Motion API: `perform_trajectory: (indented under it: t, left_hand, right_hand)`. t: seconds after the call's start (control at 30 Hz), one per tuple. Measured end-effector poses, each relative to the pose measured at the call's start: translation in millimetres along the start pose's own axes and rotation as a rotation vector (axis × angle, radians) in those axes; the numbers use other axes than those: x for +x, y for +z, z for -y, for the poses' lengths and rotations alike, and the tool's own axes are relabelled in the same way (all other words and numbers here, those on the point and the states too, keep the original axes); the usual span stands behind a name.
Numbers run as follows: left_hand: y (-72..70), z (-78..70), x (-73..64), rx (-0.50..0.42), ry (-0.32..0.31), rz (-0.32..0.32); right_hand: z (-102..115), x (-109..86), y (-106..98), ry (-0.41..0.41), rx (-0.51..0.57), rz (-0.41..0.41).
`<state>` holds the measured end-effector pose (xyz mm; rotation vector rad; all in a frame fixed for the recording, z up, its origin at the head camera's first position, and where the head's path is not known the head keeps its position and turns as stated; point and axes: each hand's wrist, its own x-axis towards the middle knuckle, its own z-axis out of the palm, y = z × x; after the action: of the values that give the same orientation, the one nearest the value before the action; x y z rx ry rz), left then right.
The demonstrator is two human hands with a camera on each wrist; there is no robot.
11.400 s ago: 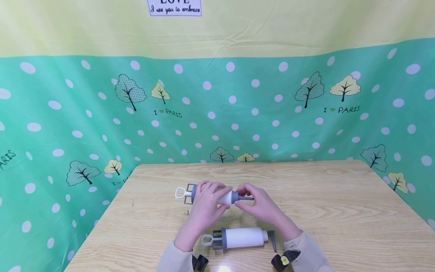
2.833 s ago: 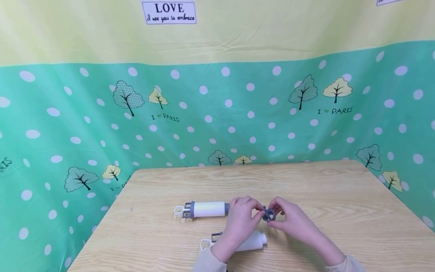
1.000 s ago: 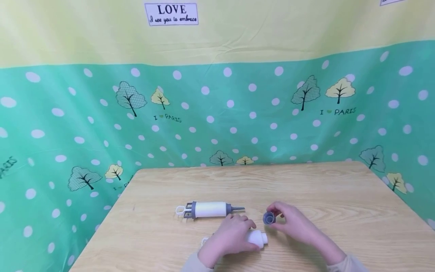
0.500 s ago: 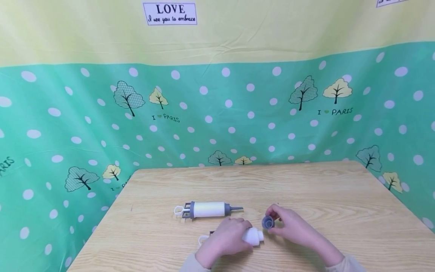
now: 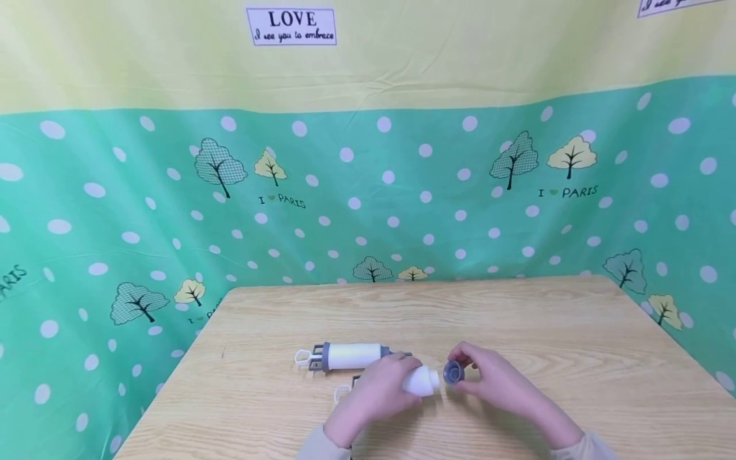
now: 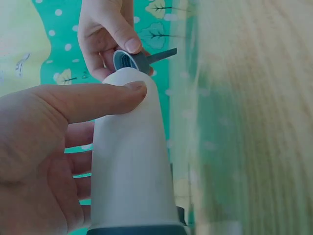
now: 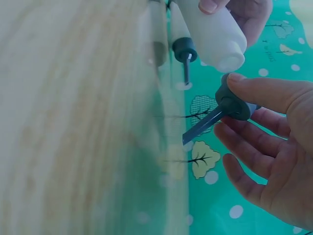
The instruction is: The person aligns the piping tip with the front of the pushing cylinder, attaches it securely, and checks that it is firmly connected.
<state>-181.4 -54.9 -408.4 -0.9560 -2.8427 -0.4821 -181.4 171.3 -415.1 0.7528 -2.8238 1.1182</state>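
My left hand (image 5: pixel 379 388) holds a white syringe-like barrel (image 5: pixel 421 381), thumb laid across it near its narrow threaded neck. Behind that hand, a white pull loop (image 5: pixel 340 392) sticks out; most of the grey frame is hidden. My right hand (image 5: pixel 499 382) pinches a grey nozzle cap (image 5: pixel 453 372) between thumb and fingers. Its wide threaded opening faces the neck, with a small gap between in the head view. In the right wrist view, the cap's thin spout (image 7: pixel 204 125) points away from the barrel (image 7: pixel 217 36).
A matching syringe (image 5: pixel 353 356) with a grey nozzle fitted lies on the wooden table (image 5: pixel 546 332), just beyond my left hand. A polka-dot cloth (image 5: pixel 397 211) hangs behind the table's far edge.
Earlier, both hands were on the other syringe, which now lies on the table. Since a second ago, my left hand has brought the barrel up toward the nozzle cap; the right hand has barely moved.
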Motion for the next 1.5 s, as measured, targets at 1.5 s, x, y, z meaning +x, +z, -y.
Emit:
perform_trajectory:
  t: [1.5]
  left_hand:
    - [-5.3, -15.0, 16.3, 0.095, -0.013, -0.187]
  right_hand:
    - [9, 6.9, 6, -0.100, -0.118, -0.201]
